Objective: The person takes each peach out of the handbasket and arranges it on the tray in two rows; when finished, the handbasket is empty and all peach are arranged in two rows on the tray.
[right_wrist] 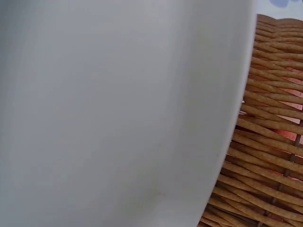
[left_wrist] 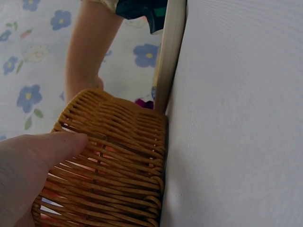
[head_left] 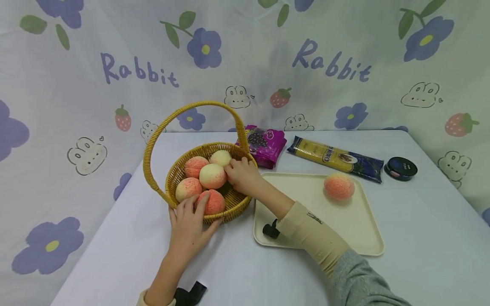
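Observation:
A yellow wicker basket (head_left: 233, 208) with a tall arched handle holds several pink-and-cream peaches (head_left: 212, 176). My left hand (head_left: 189, 229) grips the near rim, its fingers over the edge by the front peach (head_left: 214, 203). In the left wrist view the thumb (left_wrist: 61, 146) presses the outside of the woven wall (left_wrist: 113, 165). My right hand (head_left: 245, 176) reaches over the right rim into the basket, fingertips at the middle and back peaches. I cannot tell whether it grips one. The right wrist view shows only the pale tray and the basket side (right_wrist: 270, 142).
Right of the basket lies a cream tray (head_left: 367, 229) bearing one peach (head_left: 339, 186); my right forearm crosses over the tray. Behind are a purple packet (head_left: 264, 146), a long yellow-and-blue packet (head_left: 337, 158) and a round dark tin (head_left: 400, 168). A printed cloth hangs beyond the table.

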{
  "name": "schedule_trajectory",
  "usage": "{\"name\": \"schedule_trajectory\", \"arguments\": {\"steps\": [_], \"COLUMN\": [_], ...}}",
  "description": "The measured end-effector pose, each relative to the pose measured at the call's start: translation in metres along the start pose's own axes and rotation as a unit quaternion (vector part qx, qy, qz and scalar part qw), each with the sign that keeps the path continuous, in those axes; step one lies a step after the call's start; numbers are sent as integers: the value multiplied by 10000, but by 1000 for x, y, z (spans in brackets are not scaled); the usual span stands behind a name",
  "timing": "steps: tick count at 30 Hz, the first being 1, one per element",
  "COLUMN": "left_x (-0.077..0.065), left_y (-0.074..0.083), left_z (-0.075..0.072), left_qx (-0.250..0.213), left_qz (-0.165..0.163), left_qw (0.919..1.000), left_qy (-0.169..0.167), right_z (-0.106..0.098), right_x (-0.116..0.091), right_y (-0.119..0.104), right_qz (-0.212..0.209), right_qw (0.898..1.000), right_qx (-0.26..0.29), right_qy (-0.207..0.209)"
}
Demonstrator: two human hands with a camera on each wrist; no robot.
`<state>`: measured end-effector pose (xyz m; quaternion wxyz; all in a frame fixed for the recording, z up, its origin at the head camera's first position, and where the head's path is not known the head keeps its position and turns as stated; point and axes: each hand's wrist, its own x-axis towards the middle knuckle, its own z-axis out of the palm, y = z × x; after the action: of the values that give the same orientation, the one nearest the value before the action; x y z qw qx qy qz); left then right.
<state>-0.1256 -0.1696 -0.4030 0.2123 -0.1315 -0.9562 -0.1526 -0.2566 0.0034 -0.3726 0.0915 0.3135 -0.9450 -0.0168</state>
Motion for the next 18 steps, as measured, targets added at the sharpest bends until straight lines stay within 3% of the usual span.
{"name": "schedule_trajectory", "arguments": {"steps": [10,18], "left_x": [0,0], "left_y": [1,1], "left_z": [-1,-1], "left_qx": [-5,-25], "left_qz": [-22,-25], "left_qw": [10000,10000], "left_qy": [-60,-54], "right_z": [-1,2], "right_x": [-3,-3], "right_y": [0,-1], "right_qz": [-10,4], "right_qw": [9999,9985], "right_qx": [-54,-315], "right_qy": [99,459]}}
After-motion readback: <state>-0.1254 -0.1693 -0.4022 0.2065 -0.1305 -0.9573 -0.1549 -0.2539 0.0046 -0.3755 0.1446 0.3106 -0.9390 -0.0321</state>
